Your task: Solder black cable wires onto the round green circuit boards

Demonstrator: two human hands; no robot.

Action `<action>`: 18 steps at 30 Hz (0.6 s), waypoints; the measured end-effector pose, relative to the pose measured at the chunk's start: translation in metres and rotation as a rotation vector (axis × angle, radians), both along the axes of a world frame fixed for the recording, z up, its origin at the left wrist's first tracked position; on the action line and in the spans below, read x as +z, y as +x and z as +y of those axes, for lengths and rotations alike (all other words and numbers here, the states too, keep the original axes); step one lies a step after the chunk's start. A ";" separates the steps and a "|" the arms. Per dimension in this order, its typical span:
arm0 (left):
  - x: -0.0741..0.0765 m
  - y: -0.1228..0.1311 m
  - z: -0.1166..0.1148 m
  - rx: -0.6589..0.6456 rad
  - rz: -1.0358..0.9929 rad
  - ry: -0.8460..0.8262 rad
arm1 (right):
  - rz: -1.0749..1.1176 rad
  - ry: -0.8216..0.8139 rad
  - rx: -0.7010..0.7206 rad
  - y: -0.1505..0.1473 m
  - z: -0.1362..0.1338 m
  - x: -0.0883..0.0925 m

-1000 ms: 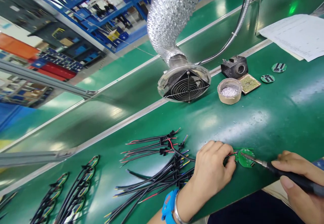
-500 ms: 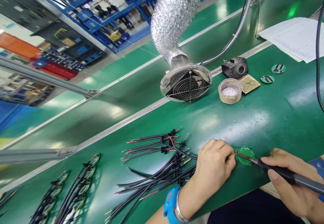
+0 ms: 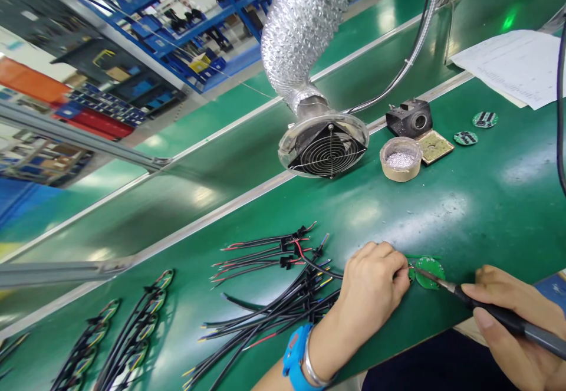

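Note:
My right hand (image 3: 517, 314) grips a soldering iron (image 3: 495, 314) by its dark handle. The iron's tip rests at the left edge of a round green circuit board (image 3: 431, 273) lying on the bench. At the board's left side, my left hand (image 3: 375, 285) is closed, its thumb and fingertips pinching a wire. A short reddish end of this wire shows by the tip, and a black cable (image 3: 325, 272) runs under the hand from the left. The pinched part is hidden. Further left lies a pile of black cables (image 3: 283, 314) with coloured ends.
A fume extractor (image 3: 329, 149) hangs over the bench's back edge. Beside it are a tub of silvery bits (image 3: 400, 161), a sponge tray (image 3: 435, 146), an iron holder (image 3: 409, 118), two round boards (image 3: 466, 138) and papers (image 3: 513, 63). Wire bundles (image 3: 137, 326) lie at left.
My right hand and the soldering iron have shifted slightly right and down, the tip staying near the board's left edge. My left hand has barely moved.

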State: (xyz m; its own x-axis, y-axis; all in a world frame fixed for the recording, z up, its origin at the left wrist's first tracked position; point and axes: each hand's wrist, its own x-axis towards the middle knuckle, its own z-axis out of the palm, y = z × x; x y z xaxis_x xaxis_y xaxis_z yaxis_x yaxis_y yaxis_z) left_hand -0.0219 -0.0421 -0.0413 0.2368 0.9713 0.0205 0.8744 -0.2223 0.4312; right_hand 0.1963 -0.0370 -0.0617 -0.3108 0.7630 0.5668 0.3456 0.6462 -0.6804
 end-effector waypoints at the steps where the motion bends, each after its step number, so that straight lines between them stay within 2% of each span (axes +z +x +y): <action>1: 0.000 0.000 0.000 -0.002 0.004 -0.001 | -0.011 -0.009 -0.012 0.001 0.001 0.002; 4: 0.000 0.000 0.000 -0.017 0.016 0.000 | -0.036 0.023 -0.107 0.001 0.005 0.006; 6: 0.000 0.000 0.001 -0.021 0.035 0.001 | -0.094 0.025 -0.105 0.000 0.009 0.002; 10: 0.002 0.004 0.000 -0.037 0.081 -0.009 | -0.343 0.074 0.039 0.000 0.016 -0.021; 12: 0.003 0.006 -0.001 -0.054 0.101 -0.024 | -0.425 0.140 -0.002 0.000 0.019 -0.036; 15: 0.006 0.004 0.000 -0.078 0.076 -0.050 | -0.359 0.160 -0.023 0.000 0.025 -0.054; 18: 0.017 -0.016 0.003 -0.040 -0.072 -0.059 | -0.307 0.150 0.030 -0.001 0.035 -0.059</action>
State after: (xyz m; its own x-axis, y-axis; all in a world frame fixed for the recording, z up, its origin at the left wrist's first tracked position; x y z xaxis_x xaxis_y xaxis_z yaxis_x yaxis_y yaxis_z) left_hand -0.0379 -0.0392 -0.0247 0.2750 0.9613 -0.0184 0.8317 -0.2282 0.5062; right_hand 0.1949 -0.0021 -0.1204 -0.5051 0.6664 0.5484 0.4991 0.7440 -0.4443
